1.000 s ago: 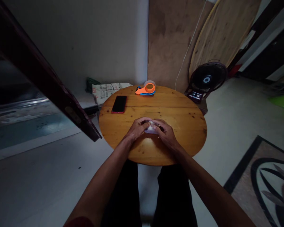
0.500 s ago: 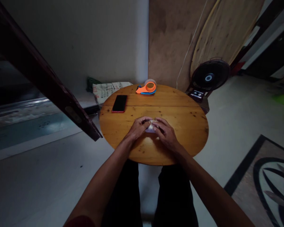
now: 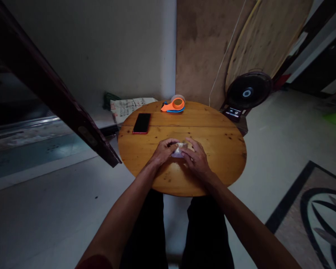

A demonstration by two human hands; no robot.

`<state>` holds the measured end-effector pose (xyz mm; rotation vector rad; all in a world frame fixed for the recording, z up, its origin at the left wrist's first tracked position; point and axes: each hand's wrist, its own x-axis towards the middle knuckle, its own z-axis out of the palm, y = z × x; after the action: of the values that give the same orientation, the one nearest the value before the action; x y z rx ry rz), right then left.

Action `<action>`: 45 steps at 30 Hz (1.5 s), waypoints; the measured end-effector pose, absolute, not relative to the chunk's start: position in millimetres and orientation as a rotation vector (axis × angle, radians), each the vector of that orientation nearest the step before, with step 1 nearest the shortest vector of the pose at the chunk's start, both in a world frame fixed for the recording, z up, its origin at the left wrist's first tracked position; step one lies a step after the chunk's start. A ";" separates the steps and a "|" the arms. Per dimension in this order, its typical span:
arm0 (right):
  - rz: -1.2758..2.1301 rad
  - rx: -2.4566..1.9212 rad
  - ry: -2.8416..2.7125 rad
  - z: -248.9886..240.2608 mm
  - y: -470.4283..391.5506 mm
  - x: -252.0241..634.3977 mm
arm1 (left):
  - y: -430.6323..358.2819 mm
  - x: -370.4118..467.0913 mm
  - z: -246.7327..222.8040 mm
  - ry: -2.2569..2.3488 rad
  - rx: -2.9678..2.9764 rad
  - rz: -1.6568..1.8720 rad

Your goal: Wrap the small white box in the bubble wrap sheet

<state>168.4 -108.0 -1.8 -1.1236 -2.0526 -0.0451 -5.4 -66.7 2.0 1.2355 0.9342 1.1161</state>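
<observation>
Midway between the near and far edges of the table, the left hand grips a small whitish object in its fingers while the right hand holds its fingers partly spread at the object's right side, with a phone beyond, near the left edge, and an orange tape dispenser at the far edge.

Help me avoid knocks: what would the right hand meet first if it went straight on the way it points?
Most likely the small whitish item by the fingertips of the right hand, then the left hand beyond; depth is hard to judge.
</observation>
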 end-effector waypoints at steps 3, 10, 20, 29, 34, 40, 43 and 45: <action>-0.142 -1.151 -2.062 -1.0 -107.5 166.1 | -66.3 -5.3 1.6 0.927 1.240 1.118; -0.146 -1.194 -2.081 -1.3 -107.9 163.3 | -67.5 -5.1 3.2 0.937 1.218 1.127; -0.120 -1.180 -2.077 0.2 -108.3 163.1 | -68.7 -4.7 5.4 0.943 1.232 1.130; -0.171 -1.148 -2.147 5.7 -112.1 158.7 | -65.5 -4.4 -1.5 0.914 1.250 1.134; -0.155 -1.150 -2.098 5.2 -112.6 159.4 | -67.3 -4.9 2.2 0.922 1.240 1.134; -0.078 -1.198 -1.924 5.3 -111.6 163.7 | -68.4 -5.7 3.1 0.941 1.247 1.135; -0.091 -1.222 -1.915 3.0 -109.6 164.4 | -69.1 -6.1 3.6 0.919 1.257 1.137; -0.089 -1.231 -1.918 1.6 -108.7 164.4 | -69.7 -6.4 4.5 0.917 1.260 1.139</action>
<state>164.4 -108.7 1.6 -1.2305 -1.9177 -0.0889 -6.4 -69.7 4.5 1.2600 0.9166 1.1395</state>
